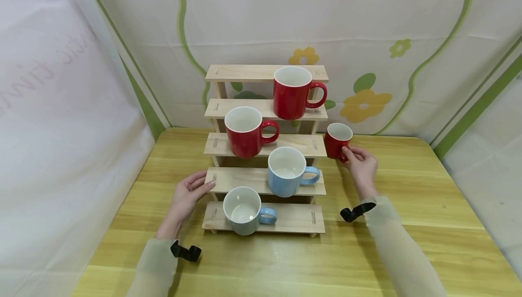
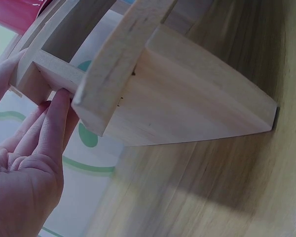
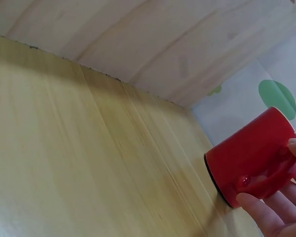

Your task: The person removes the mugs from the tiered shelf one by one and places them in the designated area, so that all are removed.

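At its left end, a stepped wooden display rack (image 1: 236,178) is held by my left hand (image 1: 182,199). The thumb lies on top of the second board from the bottom, fingers underneath. On the rack's other side, my right hand (image 1: 362,170) pinches the handle of a small red mug (image 1: 333,143), white inside and upright. In the right wrist view this red mug (image 3: 251,155) is close to the tabletop, thumb and fingers at its handle. The left wrist view shows the rack's slanted side panel (image 2: 177,103) beside the left fingers (image 2: 52,123).
Two larger red mugs (image 1: 290,95) (image 1: 244,136) stand on the rack's upper middle boards. Two light-blue mugs (image 1: 285,177) (image 1: 240,215) stand on the lower boards, handles to the right. Behind the wood-grain table (image 1: 408,183) hangs a flowered cloth (image 1: 253,25).
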Action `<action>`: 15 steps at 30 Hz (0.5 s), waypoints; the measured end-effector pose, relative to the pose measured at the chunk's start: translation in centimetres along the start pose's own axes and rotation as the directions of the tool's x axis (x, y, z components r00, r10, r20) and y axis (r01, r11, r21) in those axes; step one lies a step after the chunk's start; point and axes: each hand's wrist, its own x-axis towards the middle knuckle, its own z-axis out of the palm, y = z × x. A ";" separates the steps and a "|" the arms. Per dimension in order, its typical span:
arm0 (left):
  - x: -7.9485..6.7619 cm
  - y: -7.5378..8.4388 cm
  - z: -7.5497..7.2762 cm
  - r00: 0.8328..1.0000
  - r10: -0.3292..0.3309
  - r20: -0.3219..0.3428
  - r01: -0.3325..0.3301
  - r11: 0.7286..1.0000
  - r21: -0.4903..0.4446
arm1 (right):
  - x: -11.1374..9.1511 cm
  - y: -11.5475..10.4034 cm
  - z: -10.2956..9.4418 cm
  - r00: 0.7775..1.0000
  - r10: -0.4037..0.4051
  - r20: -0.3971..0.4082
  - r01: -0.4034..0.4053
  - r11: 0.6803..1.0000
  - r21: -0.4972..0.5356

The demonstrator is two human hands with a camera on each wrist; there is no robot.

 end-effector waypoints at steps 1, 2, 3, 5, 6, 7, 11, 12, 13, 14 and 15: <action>0.0 0.0 0.0 1.000 0.000 -0.001 0.000 1.000 0.000 | -0.1 0.0 0.0 1.000 0.005 0.001 -0.005 1.000 0.002; 0.0 0.0 0.0 1.000 0.000 -0.001 0.000 1.000 0.000 | -0.2 0.0 0.1 1.000 0.010 0.003 -0.010 1.000 0.009; 0.0 0.0 0.0 1.000 -0.001 -0.001 0.001 1.000 -0.001 | -0.2 0.0 0.1 1.000 0.011 0.004 -0.011 1.000 0.008; 0.0 0.0 0.0 1.000 -0.002 -0.002 0.002 1.000 -0.001 | -0.4 0.1 0.2 1.000 0.005 0.008 -0.005 1.000 0.011; 0.0 0.0 0.0 1.000 -0.003 -0.001 0.003 1.000 -0.001 | -0.4 0.1 0.3 1.000 0.001 0.012 -0.002 1.000 0.019; 0.0 0.0 0.0 1.000 -0.005 -0.001 0.005 1.000 -0.002 | -0.5 0.1 0.4 1.000 -0.004 0.012 0.003 1.000 0.025; 0.0 0.0 0.0 1.000 -0.006 0.001 0.006 1.000 -0.002 | -0.8 0.0 0.5 1.000 -0.017 0.017 0.016 0.999 0.041; 0.0 0.0 0.0 1.000 -0.006 0.001 0.006 1.000 -0.003 | -0.9 -0.1 0.5 1.000 -0.017 0.018 0.016 0.999 0.039; 0.0 0.0 0.0 1.000 -0.004 0.001 0.004 1.000 -0.002 | -1.0 -0.1 0.5 1.000 -0.019 0.018 0.018 0.999 0.029; 0.0 0.0 0.0 1.000 -0.002 0.001 0.002 1.000 -0.001 | -1.0 -0.1 0.5 1.000 -0.020 0.020 0.019 1.000 0.018; 0.0 0.1 0.0 1.000 -0.001 0.001 0.001 1.000 0.000 | -1.1 -0.1 0.4 1.000 -0.021 0.021 0.021 1.000 0.004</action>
